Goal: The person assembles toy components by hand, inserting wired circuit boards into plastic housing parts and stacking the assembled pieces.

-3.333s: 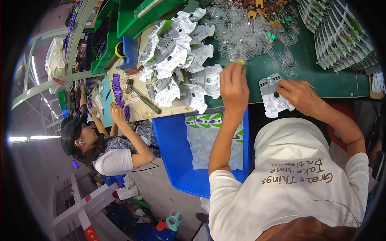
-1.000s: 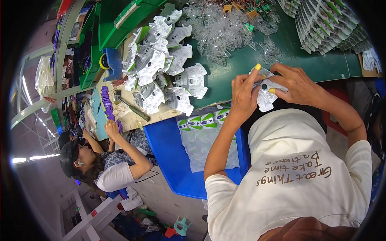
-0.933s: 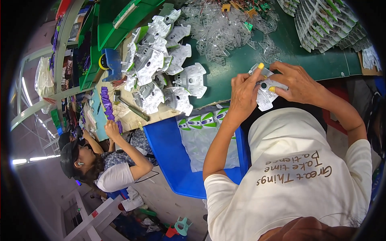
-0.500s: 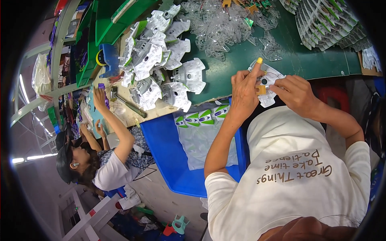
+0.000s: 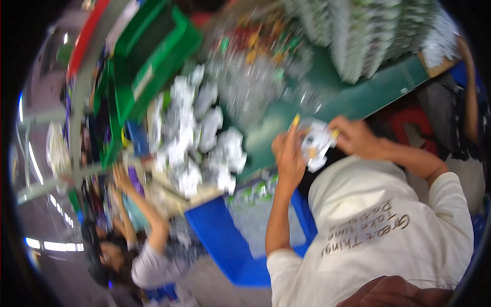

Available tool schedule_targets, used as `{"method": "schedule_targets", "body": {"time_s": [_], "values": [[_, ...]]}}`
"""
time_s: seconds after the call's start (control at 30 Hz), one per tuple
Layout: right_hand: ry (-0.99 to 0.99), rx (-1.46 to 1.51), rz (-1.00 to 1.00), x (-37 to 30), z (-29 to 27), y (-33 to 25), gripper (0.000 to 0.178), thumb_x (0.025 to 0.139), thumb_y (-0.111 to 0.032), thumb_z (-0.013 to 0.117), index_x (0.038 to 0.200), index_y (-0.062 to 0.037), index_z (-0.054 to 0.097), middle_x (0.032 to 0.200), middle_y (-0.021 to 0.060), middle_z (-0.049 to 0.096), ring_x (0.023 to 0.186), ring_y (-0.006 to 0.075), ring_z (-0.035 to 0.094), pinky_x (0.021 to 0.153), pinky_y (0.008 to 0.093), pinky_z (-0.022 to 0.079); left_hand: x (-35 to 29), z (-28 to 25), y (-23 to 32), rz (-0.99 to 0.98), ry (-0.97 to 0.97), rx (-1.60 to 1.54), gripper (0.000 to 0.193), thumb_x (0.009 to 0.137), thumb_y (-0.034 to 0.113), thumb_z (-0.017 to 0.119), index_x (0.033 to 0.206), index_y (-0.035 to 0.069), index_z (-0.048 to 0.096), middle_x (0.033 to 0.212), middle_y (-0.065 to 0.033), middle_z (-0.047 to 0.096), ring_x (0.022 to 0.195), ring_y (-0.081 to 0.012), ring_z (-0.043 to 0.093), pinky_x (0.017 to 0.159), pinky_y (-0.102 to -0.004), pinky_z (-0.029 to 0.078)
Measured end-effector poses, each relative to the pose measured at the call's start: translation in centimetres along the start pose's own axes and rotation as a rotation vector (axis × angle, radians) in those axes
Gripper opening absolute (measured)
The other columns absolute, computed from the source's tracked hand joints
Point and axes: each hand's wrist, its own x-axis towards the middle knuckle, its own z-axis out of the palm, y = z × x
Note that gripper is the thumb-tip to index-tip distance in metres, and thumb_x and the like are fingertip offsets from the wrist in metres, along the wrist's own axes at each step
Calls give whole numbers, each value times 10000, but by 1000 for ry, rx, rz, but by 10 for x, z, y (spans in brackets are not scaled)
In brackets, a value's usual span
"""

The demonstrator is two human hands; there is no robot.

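A white moulded plastic part (image 5: 317,144) with a dark round hole and a small orange-yellow piece is held over the near edge of the green table. My left hand (image 5: 289,157) grips its left side, with the index finger stretched up along it and a yellow cover on that fingertip. The fingers of my right hand (image 5: 357,137) are bent and closed at the part's upper right edge. A small yellow spot shows at those fingertips; blur hides what it is. Left of my hands lies a heap of similar white parts (image 5: 186,138).
Blurred clear plastic pieces (image 5: 250,87) and small coloured parts lie on the green table (image 5: 368,89). Stacked white-green parts (image 5: 378,36) stand at the far right. A blue bin (image 5: 220,240) with a lined inside sits below the table edge. Green trays (image 5: 153,77) and a co-worker's arm (image 5: 148,204) are leftward.
The whole view has shifted and blurred. My hands and the white part appear lower and further left. My right fingers have moved from the part's middle to its upper right edge.
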Motion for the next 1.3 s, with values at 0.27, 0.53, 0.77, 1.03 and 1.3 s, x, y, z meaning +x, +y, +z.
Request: {"method": "schedule_targets", "body": {"time_s": [0.27,0.53,0.77,1.03,1.3], "values": [[277,-10,-42,-27,-143,-57,217,787,37,604,993,-32,606,696,37,603,573,87,580,548,247,462,10,-5,16,-105,368,35,271,839,-19,680,1107,-16,644,997,-153,670,943,-310,603,854,-395,472],[655,93,-25,-2,-288,-108,154,877,-44,490,1014,-24,559,715,-32,545,504,7,463,453,166,345,21,12,2,-41,183,-31,214,847,9,685,1060,6,678,1030,-151,687,952,-307,624,863,-384,482],[625,156,-105,99,-293,-97,122,892,-105,530,986,-43,577,663,-37,553,401,3,397,359,184,276,23,20,-6,-14,123,-16,223,845,25,685,1066,-3,683,1028,-149,689,954,-313,628,884,-385,471],[718,-86,-134,128,-274,-96,155,879,-145,572,967,-39,642,633,-53,558,557,11,479,505,212,373,16,20,-3,42,140,-18,222,833,-5,683,1055,-8,681,1013,-147,690,935,-322,628,866,-389,478],[852,-72,-188,145,-290,-46,217,970,-151,548,1153,-86,645,686,-95,481,567,-4,373,492,184,277,23,21,-2,78,152,-47,234,841,4,677,1075,7,682,1026,-149,680,946,-332,614,866,-397,476]]}}
